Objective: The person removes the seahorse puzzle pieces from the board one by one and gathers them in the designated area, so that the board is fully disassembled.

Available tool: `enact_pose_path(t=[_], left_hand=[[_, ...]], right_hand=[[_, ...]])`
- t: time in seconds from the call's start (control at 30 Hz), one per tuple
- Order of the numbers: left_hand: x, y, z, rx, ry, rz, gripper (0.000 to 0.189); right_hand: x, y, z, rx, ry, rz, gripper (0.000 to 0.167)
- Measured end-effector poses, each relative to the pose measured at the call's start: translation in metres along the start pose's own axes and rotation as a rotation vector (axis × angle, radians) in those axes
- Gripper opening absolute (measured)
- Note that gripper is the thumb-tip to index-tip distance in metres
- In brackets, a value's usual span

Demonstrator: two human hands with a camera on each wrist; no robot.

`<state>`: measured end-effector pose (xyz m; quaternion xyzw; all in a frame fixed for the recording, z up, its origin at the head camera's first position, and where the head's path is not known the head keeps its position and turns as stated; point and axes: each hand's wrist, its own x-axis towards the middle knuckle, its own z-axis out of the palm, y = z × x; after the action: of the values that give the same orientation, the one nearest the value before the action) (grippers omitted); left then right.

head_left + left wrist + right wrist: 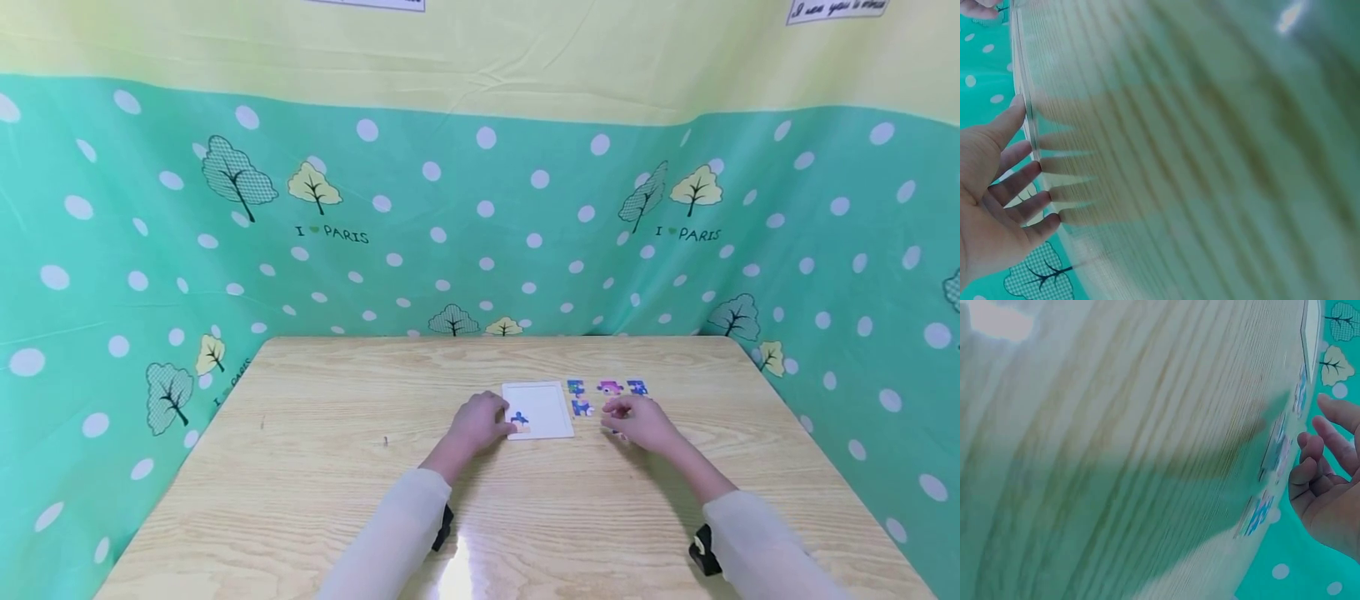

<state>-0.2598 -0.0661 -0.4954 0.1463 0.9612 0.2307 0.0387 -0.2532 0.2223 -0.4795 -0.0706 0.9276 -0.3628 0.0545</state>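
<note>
A white square puzzle tray (551, 410) lies flat on the table, with one blue and orange jigsaw piece (520, 423) in its near left corner. My left hand (477, 423) rests at the tray's left edge, thumb by that corner piece; the left wrist view shows its fingers spread, tips at the table surface. To the right of the tray my right hand (643, 423) is low over loose jigsaw pieces (581, 408), partly covering some. In the right wrist view its thumb and index finger stand apart, other fingers curled, with nothing seen between them.
Beyond the right hand lie a pink piece (610, 387) and a blue piece (637, 387); another blue piece (576, 388) sits beside the tray's right edge. The wooden table (337, 400) ends at a green dotted cloth (480, 192) hung behind and along both sides.
</note>
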Motion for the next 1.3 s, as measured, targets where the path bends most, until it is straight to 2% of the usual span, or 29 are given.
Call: enact_pose_path(t=[0.4,0.7,1.1,1.3], left_hand=[[0.000,-0.001,0.001,0.000,0.003,-0.009,0.047],[-0.001,-0.001,0.001,-0.011,0.006,-0.002,0.046],[0.000,-0.002,0.002,-0.012,0.017,0.004,0.045],[-0.001,-0.002,0.002,-0.017,0.015,0.002,0.045]], right_hand=[[0.011,-0.016,0.017,-0.021,-0.003,-0.008,0.029],[0.017,-0.031,0.032,0.020,-0.027,-0.070,0.026],[0.022,-0.048,0.049,0.013,-0.052,-0.022,0.026],[0.027,-0.050,0.059,0.015,-0.051,-0.060,0.025]])
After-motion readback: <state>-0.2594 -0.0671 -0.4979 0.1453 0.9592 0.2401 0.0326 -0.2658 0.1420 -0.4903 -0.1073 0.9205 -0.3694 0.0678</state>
